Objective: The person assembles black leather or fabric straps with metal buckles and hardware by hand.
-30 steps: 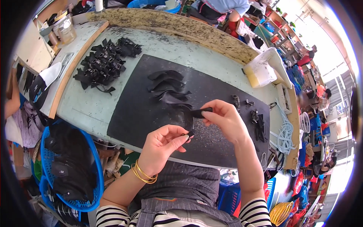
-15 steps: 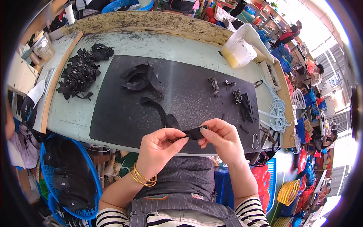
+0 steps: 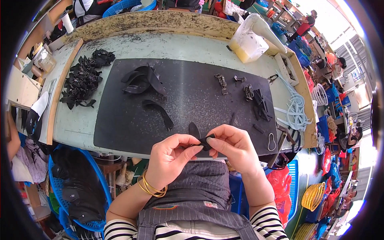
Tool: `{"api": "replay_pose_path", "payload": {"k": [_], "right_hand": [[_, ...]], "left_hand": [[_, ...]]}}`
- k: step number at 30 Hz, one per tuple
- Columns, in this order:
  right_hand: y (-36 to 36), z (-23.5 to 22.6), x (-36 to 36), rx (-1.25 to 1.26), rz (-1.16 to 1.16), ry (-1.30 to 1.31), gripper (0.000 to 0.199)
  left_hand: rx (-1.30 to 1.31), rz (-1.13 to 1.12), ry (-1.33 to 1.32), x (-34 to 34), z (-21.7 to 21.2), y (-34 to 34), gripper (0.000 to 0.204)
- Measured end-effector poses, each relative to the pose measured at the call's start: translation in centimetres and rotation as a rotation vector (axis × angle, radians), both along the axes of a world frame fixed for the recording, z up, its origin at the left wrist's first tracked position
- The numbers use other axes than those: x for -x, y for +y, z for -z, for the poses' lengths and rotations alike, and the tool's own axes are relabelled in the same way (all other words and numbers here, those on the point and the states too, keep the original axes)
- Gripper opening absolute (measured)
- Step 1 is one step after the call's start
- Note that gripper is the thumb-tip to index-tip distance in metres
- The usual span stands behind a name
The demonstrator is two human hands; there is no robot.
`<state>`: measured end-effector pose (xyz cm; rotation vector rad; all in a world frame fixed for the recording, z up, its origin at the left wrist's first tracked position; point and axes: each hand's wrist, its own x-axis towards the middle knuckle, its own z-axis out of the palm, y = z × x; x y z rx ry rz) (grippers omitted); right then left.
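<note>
Between my hands, just over the near edge of the black mat [image 3: 120,132], is a black strap [image 3: 194,130] with one end sticking up. My left hand [image 3: 172,156] pinches it between thumb and fingers. Close beside, my right hand [image 3: 232,146] pinches the other end. Whether a small buckle is on the strap is hidden by my fingers. Beyond my hands lies a loose black strap [image 3: 160,113], with a coil of black straps [image 3: 144,81] farther off. Metal buckles [image 3: 221,84] lie on the mat's right side, near a bundle of short black strips [image 3: 261,105].
A heap of black straps with buckles [image 3: 82,80] sits at the table's left. A plastic container [image 3: 249,46] stands at the far right, near light-blue cord [image 3: 296,108] and scissors [image 3: 296,140]. A blue basket [image 3: 80,188] of black pieces is below left.
My hands have come closer together, and the strap between them is now folded or looped, with one end pointing up. Another strap lies separately on the mat. The view has shifted slightly.
</note>
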<state>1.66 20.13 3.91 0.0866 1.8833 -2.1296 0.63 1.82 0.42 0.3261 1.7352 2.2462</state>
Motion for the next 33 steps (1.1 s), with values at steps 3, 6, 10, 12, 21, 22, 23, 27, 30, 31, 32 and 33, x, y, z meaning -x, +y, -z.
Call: {"api": "replay_pose_path", "payload": {"k": [3, 6, 10, 12, 21, 22, 23, 27, 30, 31, 32, 33], "right_hand": [[0.1, 0.3, -0.1, 0.048, 0.008, -0.016, 0.017], [0.3, 0.9, 0.0, 0.086, 0.034, -0.022, 0.017], [0.1, 1.1, 0.0, 0.11, 0.052, -0.03, 0.018], [0.1, 1.2, 0.0, 0.089, 0.054, -0.023, 0.017], [-0.2, 1.2, -0.1, 0.003, 0.016, 0.003, 0.015], [-0.3, 1.2, -0.1, -0.012, 0.002, -0.003, 0.015], [-0.4, 1.1, -0.1, -0.014, 0.0, -0.006, 0.015], [-0.5, 1.3, 0.0, -0.104, -0.026, 0.153, 0.009], [-0.6, 1.6, 0.1, -0.332, -0.032, 0.404, 0.011], [-0.7, 1.6, 0.2, -0.501, -0.037, 0.59, 0.014], [-0.9, 1.6, 0.2, -0.503, -0.042, 0.59, 0.014], [-1.2, 1.6, 0.1, -0.602, -0.005, 0.752, 0.019]], "left_hand": [[0.045, 0.012, 0.033, -0.2, -0.1, 0.0, 0.015], [0.045, 0.024, 0.049, -0.5, 0.0, 0.0, 0.015], [0.099, 0.074, 0.087, -0.3, 0.1, -0.3, 0.015], [0.127, 0.065, 0.071, -0.3, 0.1, -0.5, 0.015], [-0.043, 0.027, 0.069, 0.2, 0.8, -0.4, 0.012], [-0.059, 0.013, 0.072, 0.3, 0.8, -0.3, 0.012], [-0.06, 0.011, 0.069, 0.5, 0.8, -0.5, 0.012], [-0.108, 0.148, -0.057, 1.1, 1.1, -0.8, 0.013], [-0.127, 0.08, -0.088, 0.7, 0.9, -0.1, 0.011], [-0.158, -0.004, -0.105, 0.6, 0.7, 0.2, 0.009], [-0.094, -0.03, -0.081, 0.6, 1.3, 0.3, 0.013], [-0.096, -0.032, -0.082, 0.8, 1.4, 0.5, 0.013]]}}
